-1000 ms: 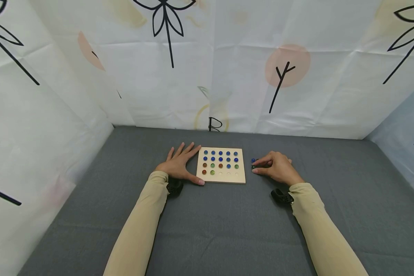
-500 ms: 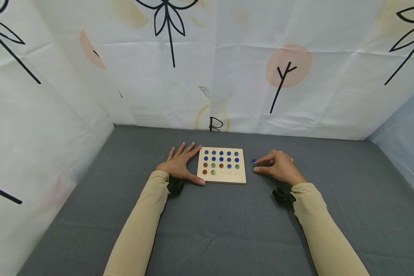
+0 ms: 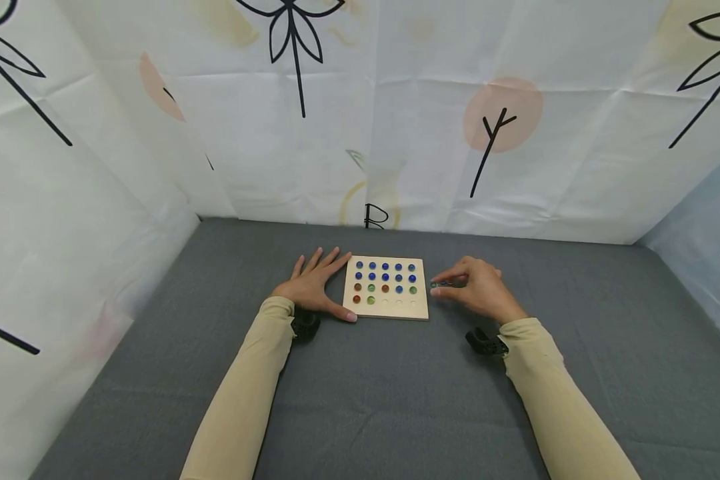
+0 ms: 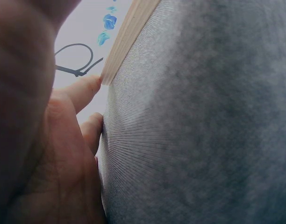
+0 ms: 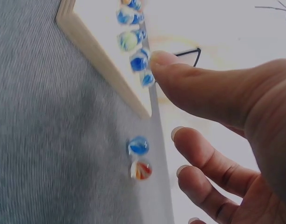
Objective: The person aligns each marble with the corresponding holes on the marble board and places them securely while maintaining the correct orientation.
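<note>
A pale wooden board with rows of round hollows lies on the grey cloth. Blue, green and red-brown marbles fill most of its hollows; three hollows in the near row hold none. My left hand lies spread at the board's left side, thumb and forefinger touching its edge. Just off the right edge, my right hand pinches a greenish marble between thumb and forefinger. In the right wrist view the thumb hides that marble, while the other fingers are loosely bent.
A blue marble and an orange-streaked marble lie on the grey cloth beside the board. Behind stands a white patterned curtain. Black wrist devices sit under the sleeves.
My right hand has moved left toward the board, with a greenish marble now showing at its fingertips. My left hand and the board stay in place.
</note>
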`<action>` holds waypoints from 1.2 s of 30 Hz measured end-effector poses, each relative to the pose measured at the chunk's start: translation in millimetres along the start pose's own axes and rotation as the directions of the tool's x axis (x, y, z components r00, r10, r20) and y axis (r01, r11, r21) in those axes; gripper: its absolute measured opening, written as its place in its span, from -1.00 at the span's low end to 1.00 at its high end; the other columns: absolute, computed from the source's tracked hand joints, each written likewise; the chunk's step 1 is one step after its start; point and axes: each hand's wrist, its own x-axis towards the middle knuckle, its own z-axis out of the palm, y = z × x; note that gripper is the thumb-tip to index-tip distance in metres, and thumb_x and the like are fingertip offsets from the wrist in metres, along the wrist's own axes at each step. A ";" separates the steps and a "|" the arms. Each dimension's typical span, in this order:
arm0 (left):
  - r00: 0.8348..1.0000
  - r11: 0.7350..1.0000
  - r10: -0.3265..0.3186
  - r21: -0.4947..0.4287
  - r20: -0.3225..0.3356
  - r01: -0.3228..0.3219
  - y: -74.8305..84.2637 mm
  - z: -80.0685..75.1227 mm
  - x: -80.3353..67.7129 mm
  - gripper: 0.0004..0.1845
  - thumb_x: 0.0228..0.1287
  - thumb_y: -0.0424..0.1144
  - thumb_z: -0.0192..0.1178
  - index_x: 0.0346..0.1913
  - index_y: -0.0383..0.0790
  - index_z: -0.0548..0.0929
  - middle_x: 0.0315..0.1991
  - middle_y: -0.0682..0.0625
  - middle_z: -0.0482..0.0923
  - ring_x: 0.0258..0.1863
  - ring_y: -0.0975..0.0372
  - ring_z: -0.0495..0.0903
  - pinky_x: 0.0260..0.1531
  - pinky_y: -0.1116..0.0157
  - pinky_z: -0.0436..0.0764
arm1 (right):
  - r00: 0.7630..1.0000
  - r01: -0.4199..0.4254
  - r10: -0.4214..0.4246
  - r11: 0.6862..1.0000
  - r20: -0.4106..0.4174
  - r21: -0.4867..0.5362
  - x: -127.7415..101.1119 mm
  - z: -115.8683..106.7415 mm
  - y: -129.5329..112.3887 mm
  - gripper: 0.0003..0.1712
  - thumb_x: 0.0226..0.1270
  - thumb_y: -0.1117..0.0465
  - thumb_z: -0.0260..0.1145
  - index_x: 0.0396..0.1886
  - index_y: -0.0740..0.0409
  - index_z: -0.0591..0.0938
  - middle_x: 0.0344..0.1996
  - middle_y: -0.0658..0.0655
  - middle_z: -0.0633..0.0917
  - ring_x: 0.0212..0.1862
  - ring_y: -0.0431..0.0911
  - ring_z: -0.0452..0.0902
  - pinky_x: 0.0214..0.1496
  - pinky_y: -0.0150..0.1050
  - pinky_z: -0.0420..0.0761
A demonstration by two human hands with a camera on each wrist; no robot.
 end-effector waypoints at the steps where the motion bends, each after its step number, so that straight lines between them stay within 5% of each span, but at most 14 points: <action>1: 1.000 1.000 0.000 0.000 0.000 0.000 0.0 -0.1 0.0 0.34 -0.07 0.27 0.55 0.67 0.05 -0.08 0.66 -0.06 -0.28 0.61 -0.05 -0.43 0.50 -0.15 -0.49 | 1.000 0.009 -0.009 1.000 -0.002 0.002 0.0 0.7 -1.7 -0.75 0.21 0.14 0.57 -0.14 0.13 0.85 -0.31 0.15 0.60 -0.25 0.03 0.43 -0.11 0.00 0.17; 18: 1.000 1.000 0.006 0.008 -0.005 -0.006 -0.7 -0.2 1.5 0.34 -0.07 0.27 0.55 0.67 0.02 -0.06 0.66 -0.10 -0.26 0.61 -0.08 -0.41 0.49 -0.19 -0.46 | 0.998 0.061 -0.061 0.998 0.027 0.008 4.1 16.9 -26.8 -0.79 0.19 0.18 0.58 -0.18 0.12 0.86 -0.28 0.18 0.63 -0.27 0.05 0.40 -0.07 0.15 0.11; 36: 1.000 1.000 0.000 0.016 -0.006 0.000 0.4 -0.1 0.6 0.33 -0.06 0.27 0.54 0.67 0.01 -0.06 0.66 -0.10 -0.25 0.61 -0.09 -0.39 0.49 -0.19 -0.45 | 0.993 0.114 -0.114 0.993 0.001 0.006 4.7 38.8 -44.7 -0.82 0.15 0.17 0.60 -0.23 0.06 0.87 -0.38 0.10 0.57 -0.34 -0.06 0.29 -0.14 0.05 0.05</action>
